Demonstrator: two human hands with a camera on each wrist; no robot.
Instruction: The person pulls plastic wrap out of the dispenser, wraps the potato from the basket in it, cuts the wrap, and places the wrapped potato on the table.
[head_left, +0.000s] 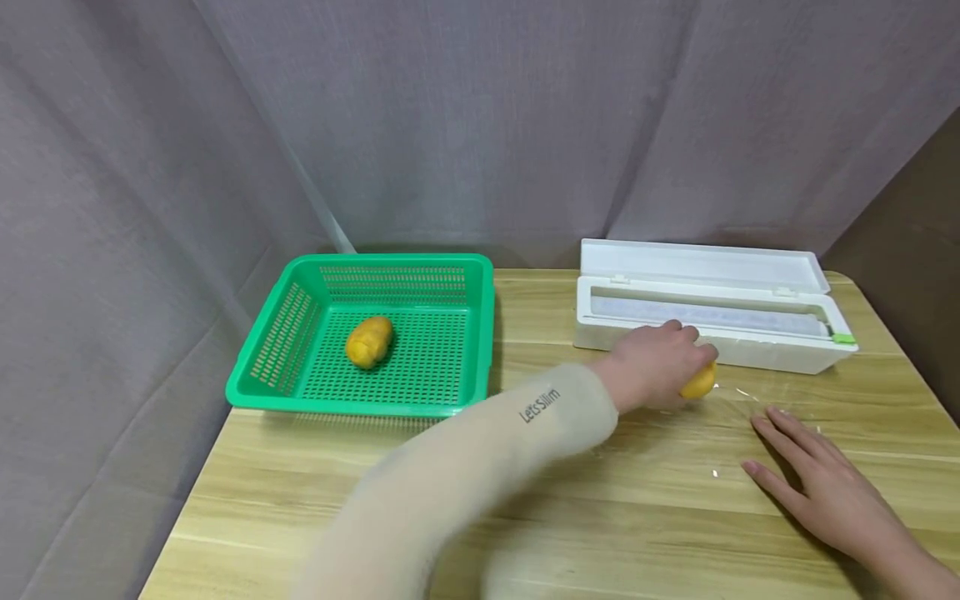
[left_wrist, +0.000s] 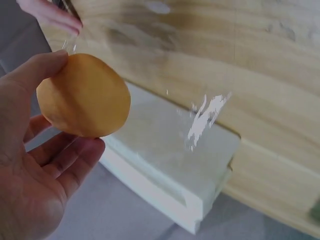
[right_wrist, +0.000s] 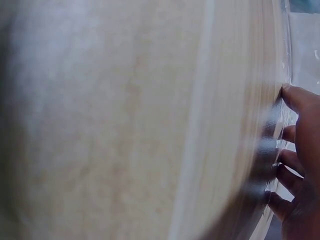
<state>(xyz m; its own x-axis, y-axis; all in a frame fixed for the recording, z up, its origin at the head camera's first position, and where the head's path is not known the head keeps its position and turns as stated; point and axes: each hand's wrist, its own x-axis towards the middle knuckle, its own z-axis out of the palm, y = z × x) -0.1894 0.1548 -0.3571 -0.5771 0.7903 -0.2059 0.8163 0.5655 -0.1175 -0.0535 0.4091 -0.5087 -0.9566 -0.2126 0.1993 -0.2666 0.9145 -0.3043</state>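
Note:
A smooth orange-yellow mango is in my left hand, thumb on one side and fingertips on the other. In the head view most of that mango is hidden behind the hand, just in front of the white cling film box. Clear cling film lies over the wood table, showing mainly by its glints. My right hand rests on the right of the film, fingers extended. In the right wrist view the fingertips touch the film.
A green basket stands at the left with another yellow mango inside. The film box has its lid raised at the back and a green slider at its right end. A grey curtain hangs behind the table.

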